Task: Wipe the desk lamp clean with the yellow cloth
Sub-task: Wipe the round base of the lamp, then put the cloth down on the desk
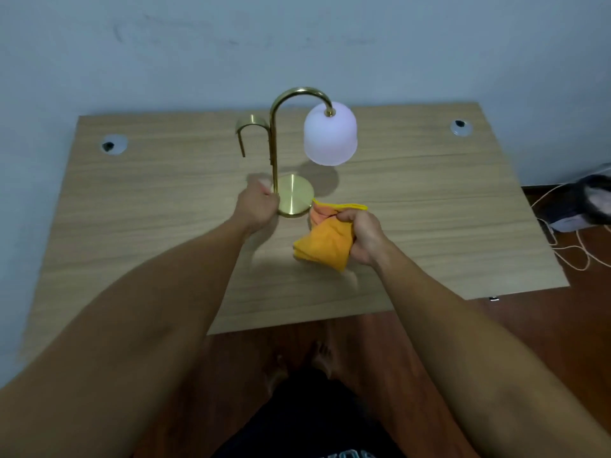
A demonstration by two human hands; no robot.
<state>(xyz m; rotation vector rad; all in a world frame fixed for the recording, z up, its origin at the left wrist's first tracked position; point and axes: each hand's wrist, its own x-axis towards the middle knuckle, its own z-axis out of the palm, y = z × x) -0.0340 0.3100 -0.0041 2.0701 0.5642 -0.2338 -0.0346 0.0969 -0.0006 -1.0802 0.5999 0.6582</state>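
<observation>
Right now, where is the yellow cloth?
In the head view, the yellow cloth is bunched in the right hand, just right of the lamp base.

My wooden table point(429, 226) stands against a pale blue wall point(297, 44), a round cable hole point(114, 145) near each back corner. Below me is reddish-brown wood floor point(413, 342); thin cords point(568, 249) trail at right.
</observation>
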